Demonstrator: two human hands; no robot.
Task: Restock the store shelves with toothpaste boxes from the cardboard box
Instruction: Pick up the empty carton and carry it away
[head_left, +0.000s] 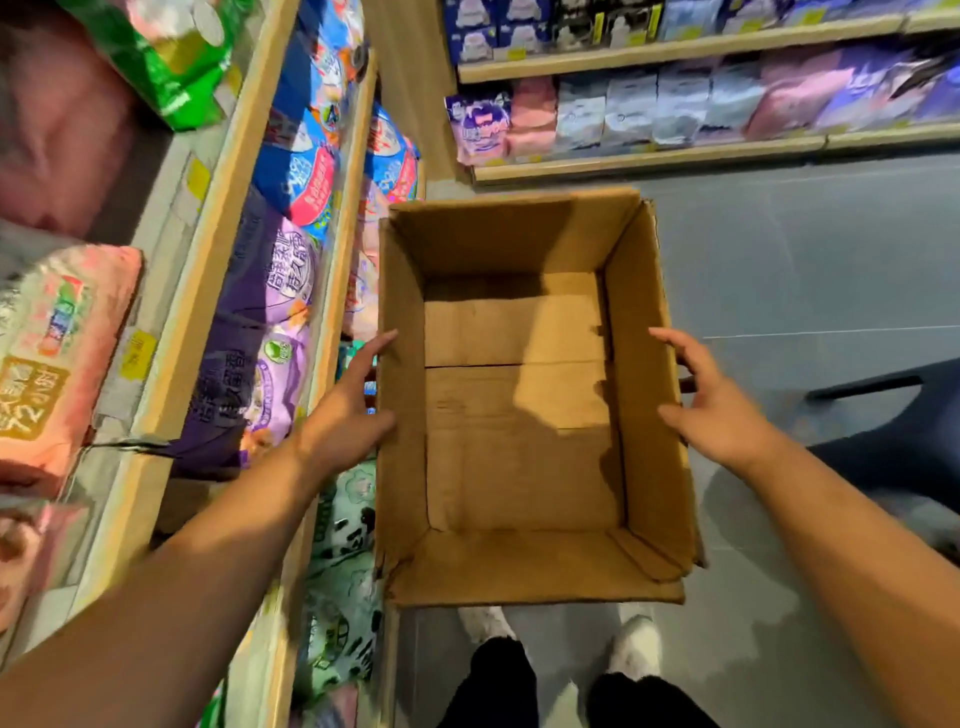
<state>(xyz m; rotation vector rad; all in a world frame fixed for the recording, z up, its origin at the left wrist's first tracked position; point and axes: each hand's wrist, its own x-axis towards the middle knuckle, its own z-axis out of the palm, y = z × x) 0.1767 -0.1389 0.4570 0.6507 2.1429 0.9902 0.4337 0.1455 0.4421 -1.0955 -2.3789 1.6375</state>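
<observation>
An open brown cardboard box (644, 374) stands on the floor in front of me, its flaps up and its bottom bare; no toothpaste boxes show inside. My left hand (353, 410) reaches along the outside of the box's left wall, fingers straight, at or very near the cardboard. My right hand (711, 400) hovers at the right wall's rim, fingers spread and loosely bent, holding nothing.
Wooden shelves (202, 291) on my left hold soft packs in purple, blue, pink and green. More shelves (649, 158) with pastel packs run across the back. Grey floor (805, 260) lies to the right, with a dark object (904, 441). My shoes (636, 644) stand just behind the box.
</observation>
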